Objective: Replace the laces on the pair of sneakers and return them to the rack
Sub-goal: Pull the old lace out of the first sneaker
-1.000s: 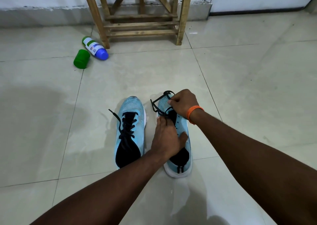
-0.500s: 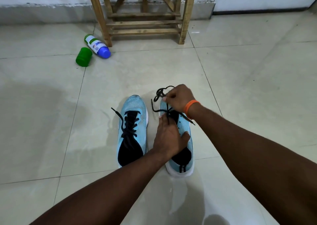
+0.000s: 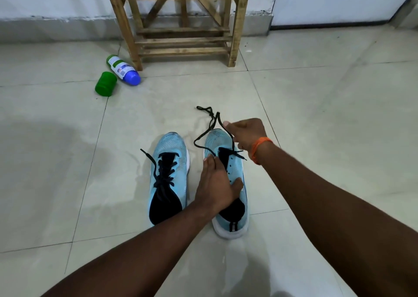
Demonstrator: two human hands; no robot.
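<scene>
Two light blue sneakers stand side by side on the tiled floor, toes pointing away from me. The left sneaker point(image 3: 169, 174) is laced with a black lace, one end trailing to its left. My left hand point(image 3: 216, 185) grips the right sneaker point(image 3: 235, 167) across its collar, thumb on the right side. My right hand point(image 3: 246, 132) pinches the black lace point(image 3: 204, 136) of that shoe above its toe. The lace is drawn out of most eyelets and loops over the floor ahead. Only the lowest eyelets still carry lace.
A wooden shoe rack point(image 3: 181, 40) stands against the wall straight ahead, a dark object on an upper shelf. A white and blue bottle point(image 3: 123, 70) lies by its left leg, with a green cap point(image 3: 105, 84) beside it. Bare tiles lie to the left and right.
My right hand has pulled the black lace farther out of the right sneaker, up and away from the tongue. My left hand has stayed on the shoe. The view has tilted up slightly.
</scene>
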